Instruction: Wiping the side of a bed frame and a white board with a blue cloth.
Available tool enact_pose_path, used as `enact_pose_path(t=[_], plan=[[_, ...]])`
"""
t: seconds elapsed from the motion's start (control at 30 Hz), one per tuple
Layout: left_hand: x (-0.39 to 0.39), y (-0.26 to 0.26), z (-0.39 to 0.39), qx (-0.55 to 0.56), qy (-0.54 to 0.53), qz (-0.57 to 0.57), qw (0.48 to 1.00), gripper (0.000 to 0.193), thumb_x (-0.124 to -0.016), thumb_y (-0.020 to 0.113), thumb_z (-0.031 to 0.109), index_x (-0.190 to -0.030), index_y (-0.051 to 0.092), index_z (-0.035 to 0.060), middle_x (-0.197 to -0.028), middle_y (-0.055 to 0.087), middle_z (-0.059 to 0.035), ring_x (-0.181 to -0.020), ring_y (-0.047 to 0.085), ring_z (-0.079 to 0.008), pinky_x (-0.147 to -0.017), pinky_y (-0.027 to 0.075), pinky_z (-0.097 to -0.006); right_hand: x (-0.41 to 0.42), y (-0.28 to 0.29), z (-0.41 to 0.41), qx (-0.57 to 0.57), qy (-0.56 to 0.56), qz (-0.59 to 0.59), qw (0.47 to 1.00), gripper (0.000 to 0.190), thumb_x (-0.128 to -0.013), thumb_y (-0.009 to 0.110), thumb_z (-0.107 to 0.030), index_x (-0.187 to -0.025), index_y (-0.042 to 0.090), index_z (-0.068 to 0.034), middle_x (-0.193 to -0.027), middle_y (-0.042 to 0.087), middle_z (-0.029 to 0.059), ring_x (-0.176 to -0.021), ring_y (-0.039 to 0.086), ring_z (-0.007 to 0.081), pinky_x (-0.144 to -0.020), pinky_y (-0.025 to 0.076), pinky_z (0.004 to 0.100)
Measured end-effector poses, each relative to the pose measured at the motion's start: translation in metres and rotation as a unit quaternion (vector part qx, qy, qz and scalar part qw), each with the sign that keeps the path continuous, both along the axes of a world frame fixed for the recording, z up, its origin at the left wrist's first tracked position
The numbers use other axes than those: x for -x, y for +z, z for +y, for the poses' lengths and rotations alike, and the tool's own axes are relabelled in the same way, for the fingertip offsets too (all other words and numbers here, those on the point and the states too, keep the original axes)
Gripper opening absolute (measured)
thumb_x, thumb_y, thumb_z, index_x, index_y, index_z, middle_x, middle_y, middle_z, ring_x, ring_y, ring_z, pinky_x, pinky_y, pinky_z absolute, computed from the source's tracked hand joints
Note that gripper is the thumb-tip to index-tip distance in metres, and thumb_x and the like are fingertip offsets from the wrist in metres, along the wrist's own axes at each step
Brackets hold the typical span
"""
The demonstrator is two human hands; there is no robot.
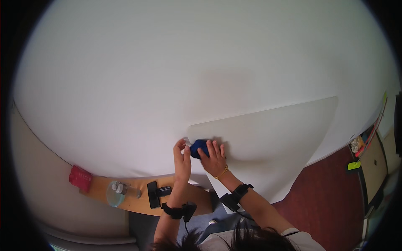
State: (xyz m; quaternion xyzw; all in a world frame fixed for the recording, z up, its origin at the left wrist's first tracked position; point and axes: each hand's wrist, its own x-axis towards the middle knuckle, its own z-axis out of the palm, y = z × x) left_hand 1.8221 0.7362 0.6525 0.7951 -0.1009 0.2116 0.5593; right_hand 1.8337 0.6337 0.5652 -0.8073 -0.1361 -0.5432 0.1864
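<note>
My right hand (214,158) presses a dark blue cloth (199,148) against a smooth white board (270,135), near the board's upper left corner. My left hand (182,160) is just left of the cloth, at the board's corner, with thumb and forefinger curled around a small whitish, see-through piece (187,141), perhaps film or tape. The board lies against a large white wall or panel (125,94). Both forearms wear black straps with small devices and cables.
A wooden shelf (194,196) below left holds a black phone (153,194), a small black device (163,191), a clear bottle (133,192), a round clear container (115,196) and a red packet (80,178). A yellow-green tag (354,165) is at right, over a dark red floor (326,200).
</note>
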Motion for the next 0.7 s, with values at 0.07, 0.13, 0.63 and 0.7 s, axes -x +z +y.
enact_pose_path(t=[0.07, 0.13, 0.63, 0.7], plan=[[-0.002, -0.012, 0.000, 0.051, -0.038, 0.072, 0.995, 0.040, -0.093, 0.029, 0.031, -0.112, 0.040, -0.0031, -0.107, 0.047, -0.0144, -0.100, 0.045, -0.0205, -0.089, 0.033, -0.0288, -0.001, -0.003, 0.006, 0.026, -0.006, -0.017, 0.999, 0.040, -0.085, 0.042, -0.026, -0.124, 0.039, -0.028, -0.132, 0.033, 0.0074, -0.124, 0.026, 0.0259, -0.102, 0.010, 0.0439], [-0.004, -0.021, 0.000, 0.056, -0.044, 0.106, 0.992, 0.043, -0.093, 0.026, 0.033, -0.112, 0.040, -0.0032, -0.106, 0.047, -0.0144, -0.100, 0.045, -0.0205, -0.089, 0.033, -0.0291, -0.006, 0.000, -0.003, 0.058, -0.030, -0.021, 0.998, 0.039, -0.084, 0.042, -0.026, -0.124, 0.040, -0.029, -0.132, 0.033, 0.0060, -0.125, 0.024, 0.0258, -0.102, 0.009, 0.0445], [-0.002, -0.057, -0.019, 0.138, -0.022, 0.129, 0.982, 0.054, -0.092, 0.024, 0.039, -0.120, 0.027, -0.0066, -0.111, 0.043, -0.0199, -0.106, 0.041, -0.0257, -0.093, 0.028, -0.0332, -0.005, -0.001, 0.004, 0.087, 0.000, 0.008, 0.996, 0.034, -0.082, 0.043, -0.028, -0.116, 0.049, -0.026, -0.130, 0.035, 0.0010, -0.122, 0.030, 0.0218, -0.100, 0.016, 0.0423], [0.008, -0.047, -0.018, 0.108, -0.001, 0.127, 0.986, 0.055, -0.089, 0.041, 0.031, -0.123, 0.021, -0.0066, -0.116, 0.037, -0.0240, -0.110, 0.036, -0.0305, -0.094, 0.027, -0.0375, -0.001, -0.003, -0.002, 0.105, 0.001, 0.024, 0.994, 0.034, -0.083, 0.042, -0.029, -0.116, 0.048, -0.026, -0.131, 0.035, -0.0005, -0.122, 0.029, 0.0201, -0.101, 0.015, 0.0416]])
